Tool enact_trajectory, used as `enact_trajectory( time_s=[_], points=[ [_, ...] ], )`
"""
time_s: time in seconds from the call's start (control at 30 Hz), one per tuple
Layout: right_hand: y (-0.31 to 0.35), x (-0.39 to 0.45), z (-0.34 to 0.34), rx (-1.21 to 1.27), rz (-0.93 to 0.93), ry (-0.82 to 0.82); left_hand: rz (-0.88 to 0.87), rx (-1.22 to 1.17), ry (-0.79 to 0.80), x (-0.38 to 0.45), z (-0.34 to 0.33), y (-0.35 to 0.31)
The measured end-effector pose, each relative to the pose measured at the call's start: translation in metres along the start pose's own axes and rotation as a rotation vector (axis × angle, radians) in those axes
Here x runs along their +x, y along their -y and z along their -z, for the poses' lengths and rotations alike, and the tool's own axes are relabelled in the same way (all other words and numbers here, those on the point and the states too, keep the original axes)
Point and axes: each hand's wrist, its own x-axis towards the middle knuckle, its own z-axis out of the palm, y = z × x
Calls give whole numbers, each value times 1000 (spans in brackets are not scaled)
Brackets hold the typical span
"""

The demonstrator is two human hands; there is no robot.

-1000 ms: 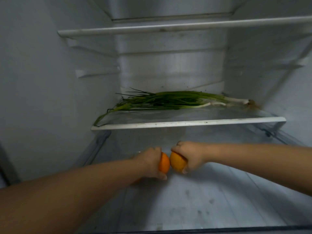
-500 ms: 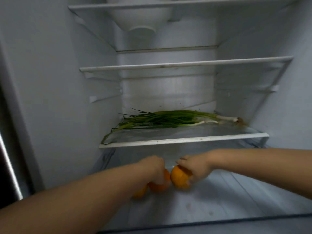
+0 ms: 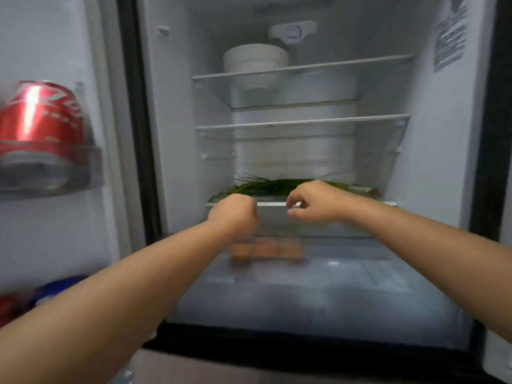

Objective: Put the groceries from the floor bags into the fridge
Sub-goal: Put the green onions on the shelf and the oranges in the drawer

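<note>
1. Head view: left hand [image 3: 234, 214] and right hand [image 3: 315, 202] both hang in front of the open fridge [image 3: 432, 167], level with the front lip of the shelf [image 3: 388, 203] carrying the spring onions [image 3: 266, 185].
2. Left hand: fingers curled into a loose fist, nothing visible inside it. Right hand: fingers loosely bent, thumb and forefinger near each other, holding nothing.
3. Oranges [image 3: 267, 249]: a blurred row on the fridge floor, below both hands and slightly further in; closest to the underside of the left hand, not touching either hand. Exact count cannot be told through the blur.
4. Judgement: the oranges look placed, so the step in hand is clearing out of the fridge and going for the next item in the bags.
5. To do it well: draw both arms straight back, keeping knuckles off the shelf lip just behind them so the spring onions are not dragged forward.
6. Mind the left elbow: the red can [image 3: 41, 112] in the door rack [image 3: 83, 173] sits well off to the left of that arm.
7. Bags not in view.
</note>
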Motion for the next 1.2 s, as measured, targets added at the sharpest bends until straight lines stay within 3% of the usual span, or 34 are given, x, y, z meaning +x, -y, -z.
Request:
enact_trajectory(
  time_s=[0.1,0.17,0.27,0.53,0.77,1.0,1.2],
  points=[
    [31,-39,-12,89,20,-168,59,190,-100,-85,-3,7],
    [61,-65,-26,141,60,-191,111,302,9,-144,-12,14],
    [113,-103,-48,216,126,-167,266,252,124,-225,-19,27],
    [284,-198,-83,412,326,26,556,135,233,-429,-15,82],
    [476,-310,-89,501,512,170,781,173,286,-656,19,160],
    [669,-452,-95,538,657,367,973,157,400,-896,71,217],
    [786,-515,-114,514,724,538,1157,113,461,-1029,82,265]
  ],
)
